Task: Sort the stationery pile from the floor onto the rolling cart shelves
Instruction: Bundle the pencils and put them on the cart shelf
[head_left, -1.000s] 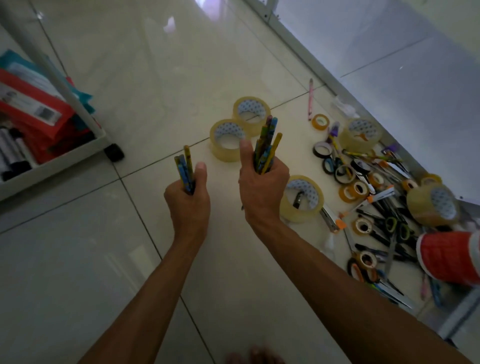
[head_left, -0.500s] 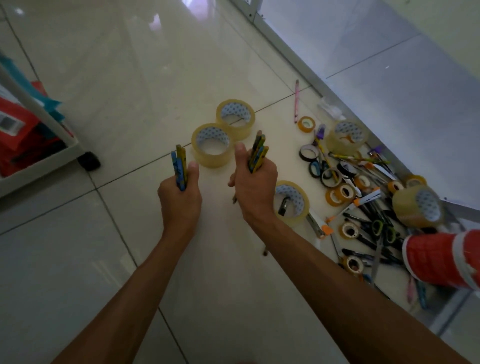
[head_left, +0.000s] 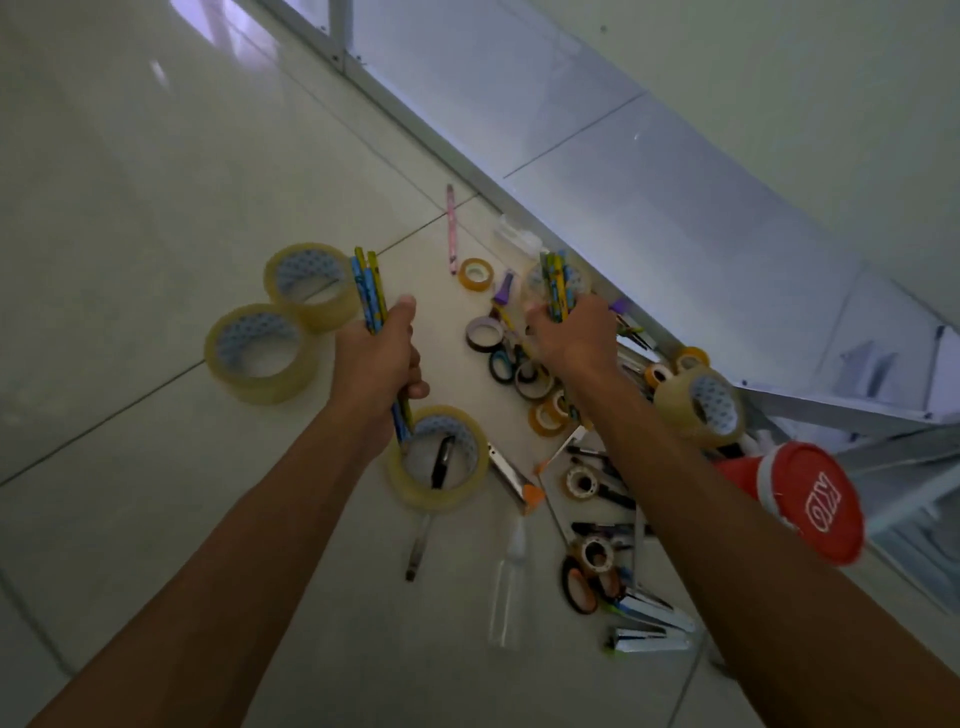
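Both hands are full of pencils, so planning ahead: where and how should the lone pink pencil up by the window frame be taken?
Probably pinch the pink pencil at mid-shaft from above, fingers on its long sides. It lies flat on the floor, apart from the pile, with bare tile either side.

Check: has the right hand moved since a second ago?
Yes. The right hand was left of the pen-holding tape roll; now it is right of it, over the small tapes.
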